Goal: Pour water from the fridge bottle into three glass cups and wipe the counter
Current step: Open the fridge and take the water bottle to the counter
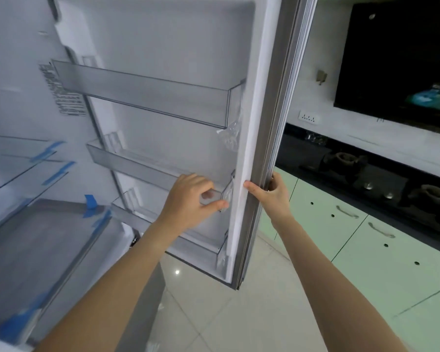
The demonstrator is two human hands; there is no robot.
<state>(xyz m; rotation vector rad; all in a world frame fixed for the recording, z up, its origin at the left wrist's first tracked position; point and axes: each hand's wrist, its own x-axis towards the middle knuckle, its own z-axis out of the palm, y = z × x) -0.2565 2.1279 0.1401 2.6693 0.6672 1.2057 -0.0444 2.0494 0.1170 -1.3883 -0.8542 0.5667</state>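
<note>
The left hand (191, 199) is curled over the front corner of the middle door bin (148, 165), fingers hooked inside its clear wall and thumb pressed beneath, so it is clamped on the bin itself and not on any bottle. The right hand (272, 190) grips the free edge of the open fridge door (252, 138), thumb on the white gasket side and fingers wrapped around the steel outer face.

Outward from the hands, all three door bins look empty: the upper bin (142, 91), the middle one and the lowest bin (188, 237) show no bottle. The glass shelves (23, 168) inside the cabinet, with strips of blue tape (90, 201) on them, also appear bare. The water bottle cannot be seen anywhere in this view; the glass cups may be the faint clear shapes on the dark counter (313, 141) to the right, but they are too blurred to confirm.

The main risk, judging from this, is that the search stalls because the bottle sits outside the visible area, perhaps lower or deeper in the cabinet. A second risk is the bin: pulling or leaning on its corner could unseat it from the door. Swinging the door while the left fingers stay hooked in it could strain them.
</note>
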